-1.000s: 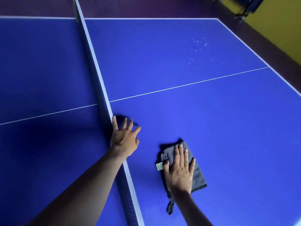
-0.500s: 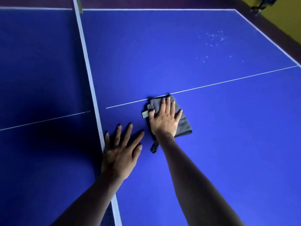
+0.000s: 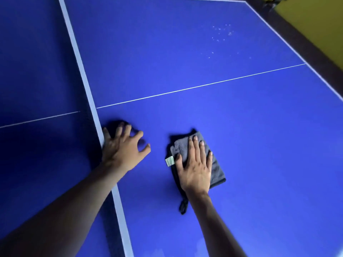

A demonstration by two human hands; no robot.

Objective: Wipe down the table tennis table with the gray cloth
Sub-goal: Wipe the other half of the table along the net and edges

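Observation:
The blue table tennis table (image 3: 250, 145) fills the view. A folded gray cloth (image 3: 216, 166) with a small pale tag lies flat on its right half, below the white centre line. My right hand (image 3: 195, 167) presses on the cloth with straight, spread fingers. My left hand (image 3: 122, 147) rests on the table beside the net, fingers spread and slightly bent, holding nothing. A dark loop of the cloth trails out under my right wrist.
The net (image 3: 89, 101) with its white top band runs from top left down to the bottom middle. A patch of white specks (image 3: 221, 34) marks the far right quarter. The table's right edge borders a dark floor strip and a yellow wall (image 3: 319, 25).
My right hand slid the cloth away to the centre line, then pulled it back toward me and to the right. My left hand shifted a little along the net.

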